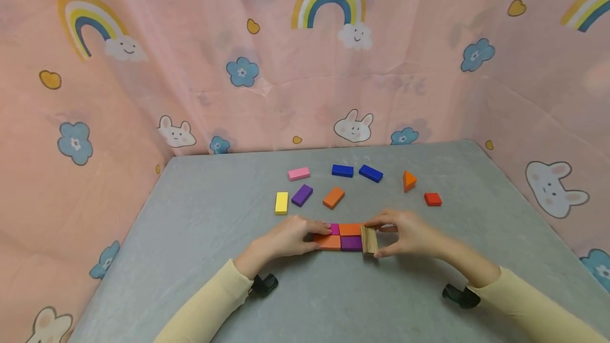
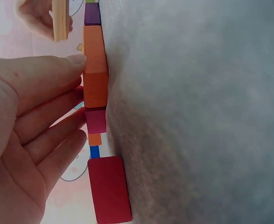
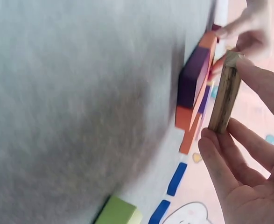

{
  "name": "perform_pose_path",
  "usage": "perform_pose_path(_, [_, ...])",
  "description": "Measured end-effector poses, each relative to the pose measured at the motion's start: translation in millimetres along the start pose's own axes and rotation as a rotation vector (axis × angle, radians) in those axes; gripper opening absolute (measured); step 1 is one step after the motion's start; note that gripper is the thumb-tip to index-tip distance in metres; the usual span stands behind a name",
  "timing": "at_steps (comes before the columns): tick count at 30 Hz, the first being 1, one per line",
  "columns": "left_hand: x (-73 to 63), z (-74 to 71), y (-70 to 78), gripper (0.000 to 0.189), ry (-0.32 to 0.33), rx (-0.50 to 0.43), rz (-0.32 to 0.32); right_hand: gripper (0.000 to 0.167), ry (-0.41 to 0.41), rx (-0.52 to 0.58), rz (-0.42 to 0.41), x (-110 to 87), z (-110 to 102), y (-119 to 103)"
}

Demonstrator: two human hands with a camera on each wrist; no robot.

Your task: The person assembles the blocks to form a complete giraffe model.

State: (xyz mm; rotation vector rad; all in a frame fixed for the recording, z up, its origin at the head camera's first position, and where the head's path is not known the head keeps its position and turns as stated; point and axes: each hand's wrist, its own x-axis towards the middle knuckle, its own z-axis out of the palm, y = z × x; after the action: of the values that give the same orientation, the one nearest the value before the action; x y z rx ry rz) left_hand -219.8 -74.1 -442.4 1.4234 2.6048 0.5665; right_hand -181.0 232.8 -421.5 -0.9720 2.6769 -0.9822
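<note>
Beside the purple block (image 1: pixel 351 244), the right hand (image 1: pixel 411 233) pinches a wooden block (image 1: pixel 369 241) by its ends, sensible for something probably light and rigid; the left hand (image 1: pixel 294 234), fingers outstretched, touches an orange block (image 1: pixel 329 243).

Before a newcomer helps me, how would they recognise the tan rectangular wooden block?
On the grey table, find the coloured rectangular blocks the left hand touches. At their right end, the right hand holds the tan wooden block, the only bare-wood one.

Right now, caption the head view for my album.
Left grip touching close-set colored blocks, right grip holding a wooden block near their right end.
</note>
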Motion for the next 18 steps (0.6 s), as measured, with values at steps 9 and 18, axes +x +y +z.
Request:
perform_pose_path(9, [-0.7,-0.5,0.3,0.039,-0.006,-0.012,-0.009,0.056,-0.093,-0.087,-0.003,-6.4,10.0,-14.9])
perform_pose_path(18, [0.3,0.0,0.0,0.039,-0.001,-0.004,-0.009,0.055,-0.123,-0.045,0.005,-11.4,16.8,-18.7])
